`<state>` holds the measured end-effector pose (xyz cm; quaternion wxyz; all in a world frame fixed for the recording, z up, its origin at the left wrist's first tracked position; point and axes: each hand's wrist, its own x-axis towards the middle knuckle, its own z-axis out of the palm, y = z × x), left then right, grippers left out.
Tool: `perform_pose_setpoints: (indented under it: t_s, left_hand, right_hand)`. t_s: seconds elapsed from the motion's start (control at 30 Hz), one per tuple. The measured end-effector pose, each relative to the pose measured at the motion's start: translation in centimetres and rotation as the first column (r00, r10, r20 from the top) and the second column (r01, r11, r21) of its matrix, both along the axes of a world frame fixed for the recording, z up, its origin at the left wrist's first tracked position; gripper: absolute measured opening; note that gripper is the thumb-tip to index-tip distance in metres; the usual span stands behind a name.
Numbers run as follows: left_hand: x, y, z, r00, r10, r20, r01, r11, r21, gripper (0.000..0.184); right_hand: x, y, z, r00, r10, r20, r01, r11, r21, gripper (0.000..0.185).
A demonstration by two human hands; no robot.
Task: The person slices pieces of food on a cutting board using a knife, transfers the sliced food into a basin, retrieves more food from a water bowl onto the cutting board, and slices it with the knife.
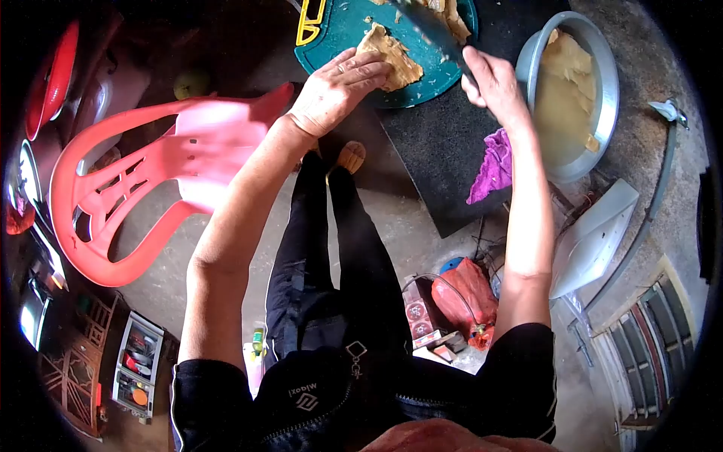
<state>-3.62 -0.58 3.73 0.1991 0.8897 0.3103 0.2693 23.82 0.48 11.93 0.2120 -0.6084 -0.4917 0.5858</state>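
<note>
On a round green cutting board [346, 41] with a yellow handle at the top lies a rough, tan, sheet-like food piece [403, 64]. My left hand [343, 87] holds this piece down, fingers bent together over its left edge. My right hand [493, 87] is closed around the dark handle of a knife [433, 34]. The blade points up and left across the board, to the right of the held piece. More tan pieces [456, 19] lie at the top of the board, partly behind the blade. What the piece is exactly, I cannot tell.
A metal basin [612, 90] with cloudy water and more tan pieces stands right of the board. A purple cloth [491, 169] hangs at the black tabletop's [433, 162] edge. A pink plastic chair [203, 143] stands at left, a red bag [465, 297] on the floor.
</note>
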Motion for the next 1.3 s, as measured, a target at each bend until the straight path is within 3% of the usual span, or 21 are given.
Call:
perform_pose_setpoints:
  t_s: [0.1,0.17,0.27,0.37,0.4,0.43,0.5,0.7,0.93,0.97,1.03,1.1,1.3]
  left_hand:
    - [0.5,-1.2,0.9,0.984,0.172,-0.038,-0.172,0.985,-0.005,0.034]
    - [1.5,-2.2,0.5,0.941,0.334,0.056,-0.331,0.942,-0.057,0.033]
    - [3.3,-2.4,-0.1,0.888,0.432,0.155,-0.425,0.902,-0.082,0.033]
    - [3.7,-1.7,-2.0,0.922,0.315,0.225,-0.299,0.948,-0.105,0.031]
    - [4.2,-1.7,-1.3,0.924,0.309,0.225,-0.297,0.951,-0.088,0.030]
    - [4.1,-1.9,-1.5,0.928,0.308,0.209,-0.297,0.951,-0.083,0.030]
    - [3.9,-2.6,-2.3,0.937,0.304,0.174,-0.296,0.953,-0.071,0.030]
    - [3.9,-2.3,-2.8,0.938,0.308,0.160,-0.314,0.949,0.016,0.027]
    - [4.0,-2.9,-3.4,0.926,0.358,0.119,-0.356,0.934,-0.044,0.017]
    - [3.9,-3.2,-3.7,0.927,0.370,0.059,-0.364,0.927,-0.084,0.018]
    - [3.9,-2.8,-3.3,0.924,0.357,0.136,-0.354,0.934,-0.045,0.022]
    - [3.9,-2.6,-3.0,0.931,0.344,0.121,-0.347,0.938,0.004,0.025]
    - [4.4,-2.4,-2.5,0.921,0.350,0.172,-0.347,0.937,-0.049,0.028]
  right_hand:
    - [0.6,-1.3,-0.5,0.998,-0.031,-0.046,0.024,0.990,-0.140,0.055]
    - [1.1,-1.0,-1.3,1.000,-0.031,0.001,0.030,0.981,-0.191,0.055]
    - [0.6,-0.3,-1.6,0.994,-0.089,0.069,0.090,0.996,-0.012,0.057]
    - [-1.9,-2.3,-0.4,0.920,0.044,0.389,-0.159,0.950,0.268,0.059]
    - [-2.7,-3.8,-1.1,0.904,0.019,0.427,-0.188,0.914,0.359,0.058]
    - [-2.7,-5.1,-0.9,0.796,0.134,0.591,-0.365,0.884,0.291,0.056]
    - [-3.2,-7.9,-1.0,0.706,0.149,0.692,-0.492,0.806,0.329,0.057]
    - [-2.9,-10.6,-2.3,0.734,0.138,0.665,-0.478,0.801,0.361,0.065]
    - [-6.1,-4.8,-8.3,0.752,0.022,0.659,-0.513,0.648,0.563,0.069]
    - [-7.1,-4.2,-6.1,0.746,0.090,0.659,-0.444,0.805,0.393,0.056]
    - [-6.6,-4.7,-6.0,0.752,0.095,0.653,-0.444,0.805,0.394,0.057]
    - [-4.6,-6.4,-6.3,0.745,0.064,0.664,-0.516,0.686,0.513,0.069]
    - [-2.8,-8.3,-4.9,0.734,0.103,0.671,-0.491,0.763,0.420,0.067]
